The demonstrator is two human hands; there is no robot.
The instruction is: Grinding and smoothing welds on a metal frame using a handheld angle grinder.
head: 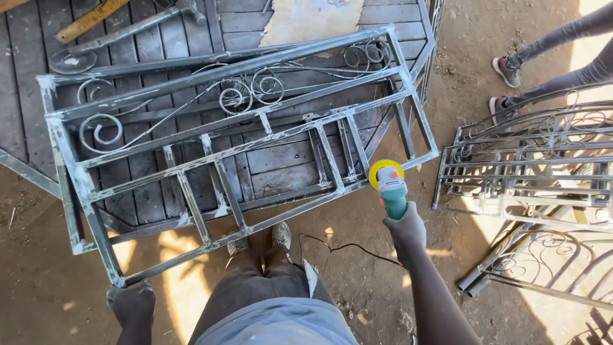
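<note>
Right hand gripped grinder, disc toward frame edge; left hand clamped frame's near corner; I saw frame lying lengthwise left-right.

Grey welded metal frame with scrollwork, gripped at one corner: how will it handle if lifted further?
The grey welded metal frame probably stays stiff: many welded crossbars. Likely heavy and awkward, since the left hand grips only a corner. Its dusty bars may slip.
</note>
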